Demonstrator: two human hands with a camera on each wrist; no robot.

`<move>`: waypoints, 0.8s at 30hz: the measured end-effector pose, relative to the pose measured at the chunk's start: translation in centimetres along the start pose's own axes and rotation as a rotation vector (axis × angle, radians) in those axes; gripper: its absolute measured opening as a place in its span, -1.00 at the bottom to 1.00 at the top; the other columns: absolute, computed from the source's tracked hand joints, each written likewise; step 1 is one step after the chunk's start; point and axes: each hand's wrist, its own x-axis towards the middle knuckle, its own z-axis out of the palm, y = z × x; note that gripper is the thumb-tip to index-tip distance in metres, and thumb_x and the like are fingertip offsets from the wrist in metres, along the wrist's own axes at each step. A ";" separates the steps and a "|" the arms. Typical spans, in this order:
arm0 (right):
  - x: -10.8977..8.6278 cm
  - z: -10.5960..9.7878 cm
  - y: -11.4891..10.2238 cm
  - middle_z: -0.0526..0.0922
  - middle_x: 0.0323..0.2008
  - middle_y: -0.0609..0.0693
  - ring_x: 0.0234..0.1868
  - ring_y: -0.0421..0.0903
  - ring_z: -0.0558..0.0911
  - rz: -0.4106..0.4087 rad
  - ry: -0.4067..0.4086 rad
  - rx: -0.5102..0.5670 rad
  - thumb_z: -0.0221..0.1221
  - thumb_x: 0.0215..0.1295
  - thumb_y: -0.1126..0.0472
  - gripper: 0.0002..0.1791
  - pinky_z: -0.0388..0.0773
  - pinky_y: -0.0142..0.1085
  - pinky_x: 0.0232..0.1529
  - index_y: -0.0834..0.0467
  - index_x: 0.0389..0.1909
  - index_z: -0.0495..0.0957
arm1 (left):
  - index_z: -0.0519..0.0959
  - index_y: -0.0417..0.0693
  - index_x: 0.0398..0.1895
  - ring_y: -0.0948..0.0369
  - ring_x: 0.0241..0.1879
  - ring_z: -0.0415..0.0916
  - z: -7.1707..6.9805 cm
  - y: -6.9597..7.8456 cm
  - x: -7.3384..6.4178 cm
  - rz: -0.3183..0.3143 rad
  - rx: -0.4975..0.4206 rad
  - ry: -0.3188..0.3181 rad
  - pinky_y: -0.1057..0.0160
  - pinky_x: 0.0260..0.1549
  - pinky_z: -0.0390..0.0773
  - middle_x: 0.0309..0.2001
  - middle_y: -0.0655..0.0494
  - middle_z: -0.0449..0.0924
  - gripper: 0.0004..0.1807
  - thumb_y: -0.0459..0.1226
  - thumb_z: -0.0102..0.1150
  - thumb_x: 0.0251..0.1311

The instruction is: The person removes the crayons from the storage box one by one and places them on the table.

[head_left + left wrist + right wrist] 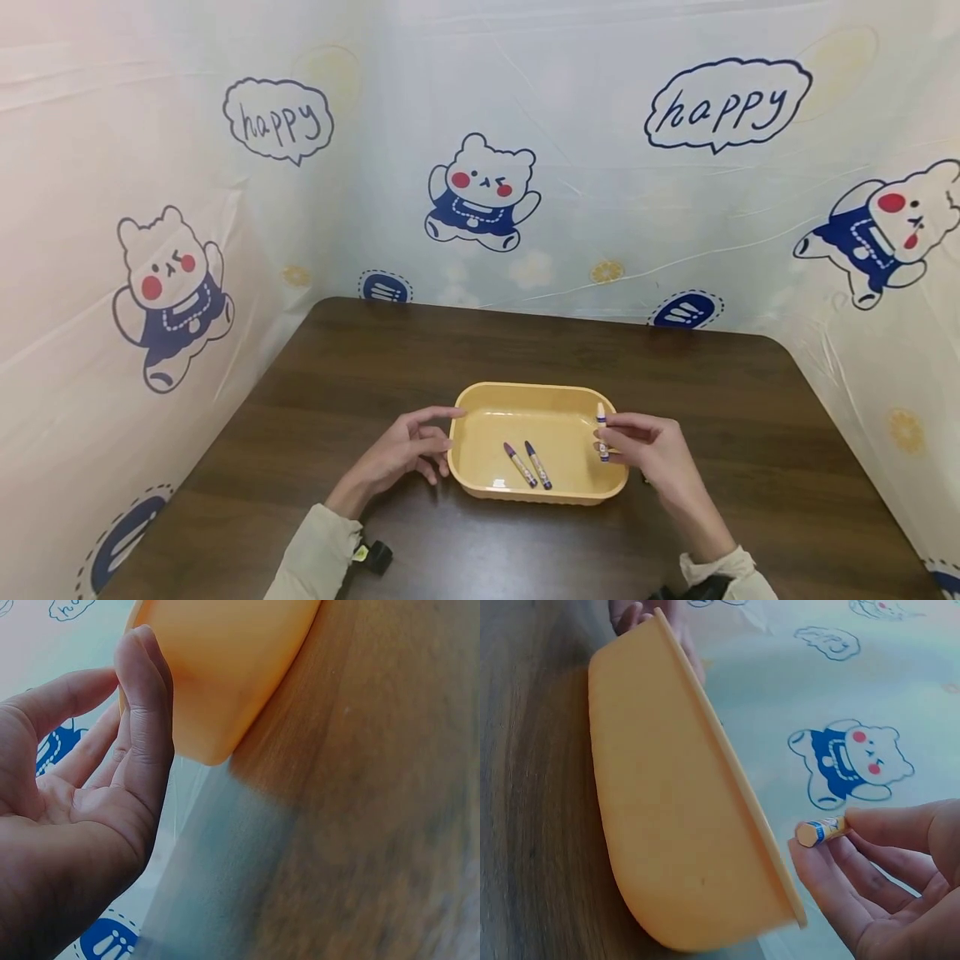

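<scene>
A white-tipped crayon (601, 413) is pinched between the thumb and fingertips of the right hand (663, 454), above the rim at the tray's right end, its tip pointing away from the person. The yellow tray (536, 497) holds two more crayons lying near the middle of its front side, a purple one (520, 464) and a dark blue one (537, 465), side by side and slightly slanted; bare floor shows to their left, right and behind them. The left hand (405, 446) touches the tray's left rim, fingers loosely bent and spread. Dark wooden tabletop (487, 342) extends around the tray, its far edge well apart from it, against the printed cloth (600, 217).
</scene>
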 end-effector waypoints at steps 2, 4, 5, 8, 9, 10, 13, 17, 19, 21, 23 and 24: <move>-0.2 -0.7 0.2 0.76 -0.29 0.12 -0.32 -0.07 0.76 -0.020 0.030 0.022 0.37 0.21 0.32 -0.58 0.72 -0.14 -0.27 0.53 0.00 0.57 | 0.28 -0.16 0.45 0.09 -0.46 0.63 0.0 0.0 0.0 0.003 0.000 -0.004 0.18 -0.54 0.69 -0.39 -0.04 0.67 -0.38 -0.35 0.18 0.34; -0.5 -1.5 0.3 0.76 -0.31 0.08 -0.32 -0.08 0.76 -0.042 0.062 0.038 0.37 0.21 0.31 -0.57 0.72 -0.14 -0.28 0.53 -0.01 0.57 | 0.26 -0.18 0.45 0.09 -0.46 0.63 0.0 -0.1 0.0 0.006 0.000 -0.008 0.18 -0.54 0.69 -0.38 -0.03 0.67 -0.37 -0.35 0.18 0.34; -0.6 -1.9 0.4 0.77 -0.31 0.05 -0.31 -0.08 0.76 -0.050 0.079 0.042 0.38 0.21 0.30 -0.56 0.72 -0.15 -0.28 0.53 0.00 0.56 | 0.25 -0.19 0.45 0.09 -0.46 0.63 -0.1 -0.1 0.0 0.007 0.000 -0.011 0.18 -0.54 0.68 -0.38 -0.03 0.67 -0.37 -0.36 0.17 0.35; -0.8 -3.1 0.6 0.77 -0.33 0.01 -0.31 -0.10 0.76 -0.067 0.126 0.066 0.37 0.22 0.31 -0.57 0.72 -0.19 -0.29 0.54 -0.02 0.56 | 0.23 -0.23 0.46 0.09 -0.46 0.63 -0.1 -0.1 0.1 0.010 -0.002 -0.016 0.18 -0.54 0.69 -0.39 -0.03 0.67 -0.36 -0.36 0.17 0.35; -0.8 -3.6 0.8 0.77 -0.33 0.00 -0.31 -0.11 0.76 -0.067 0.142 0.071 0.37 0.21 0.32 -0.59 0.72 -0.21 -0.29 0.53 -0.03 0.57 | 0.23 -0.23 0.46 0.09 -0.46 0.63 -0.1 -0.1 0.1 0.012 -0.004 -0.018 0.18 -0.54 0.69 -0.39 -0.02 0.67 -0.36 -0.37 0.16 0.35; -0.9 -4.0 0.9 0.77 -0.34 -0.01 -0.32 -0.13 0.76 -0.064 0.163 0.067 0.38 0.21 0.32 -0.60 0.72 -0.24 -0.30 0.52 -0.04 0.58 | 0.23 -0.23 0.46 0.09 -0.46 0.63 -0.1 -0.1 0.1 0.013 -0.005 -0.019 0.18 -0.54 0.69 -0.39 -0.02 0.67 -0.36 -0.37 0.16 0.35; -0.8 -5.3 1.4 0.77 -0.37 -0.06 -0.36 -0.17 0.75 -0.040 0.226 0.066 0.41 0.17 0.30 -0.61 0.71 -0.27 -0.32 0.48 -0.07 0.62 | 0.24 -0.22 0.45 0.09 -0.46 0.63 -0.1 -0.1 0.1 0.012 -0.008 -0.018 0.18 -0.54 0.69 -0.39 -0.02 0.68 -0.37 -0.37 0.17 0.35; -0.4 -6.9 2.1 0.78 -0.39 -0.06 -0.39 -0.19 0.75 -0.010 0.306 0.047 0.44 0.13 0.26 -0.61 0.71 -0.29 -0.35 0.44 -0.11 0.65 | 0.26 -0.19 0.45 0.09 -0.47 0.63 -0.1 0.0 0.0 0.010 -0.011 -0.014 0.18 -0.54 0.69 -0.39 -0.03 0.68 -0.39 -0.38 0.16 0.35; -0.1 -7.5 2.6 0.78 -0.40 -0.05 -0.40 -0.20 0.74 -0.004 0.335 0.027 0.44 0.14 0.26 -0.65 0.70 -0.31 -0.38 0.42 -0.14 0.67 | 0.26 -0.19 0.45 0.09 -0.47 0.63 -0.1 0.0 0.0 0.011 -0.009 -0.014 0.17 -0.54 0.69 -0.39 -0.03 0.68 -0.39 -0.39 0.15 0.35; 0.1 -8.1 3.1 0.77 -0.42 -0.04 -0.43 -0.20 0.73 0.009 0.349 0.013 0.44 0.14 0.28 -0.71 0.69 -0.33 -0.40 0.40 -0.18 0.69 | 0.25 -0.20 0.45 0.09 -0.46 0.63 -0.1 0.0 -0.1 0.013 -0.008 -0.017 0.17 -0.54 0.69 -0.39 -0.02 0.68 -0.38 -0.39 0.15 0.35; 0.4 -8.6 3.6 0.76 -0.45 -0.08 -0.46 -0.23 0.72 0.033 0.346 -0.003 0.42 0.15 0.31 -0.78 0.69 -0.34 -0.41 0.36 -0.23 0.71 | 0.24 -0.22 0.46 0.09 -0.46 0.63 -0.1 0.0 -0.1 0.015 -0.005 -0.021 0.17 -0.53 0.69 -0.39 -0.02 0.68 -0.37 -0.38 0.15 0.35; 0.4 -8.8 3.9 0.76 -0.46 -0.10 -0.46 -0.23 0.72 0.047 0.338 -0.018 0.41 0.16 0.32 -0.81 0.69 -0.35 -0.41 0.34 -0.24 0.71 | 0.24 -0.22 0.46 0.10 -0.46 0.63 -0.1 0.0 -0.1 0.016 -0.005 -0.023 0.17 -0.53 0.69 -0.38 -0.02 0.68 -0.37 -0.38 0.15 0.35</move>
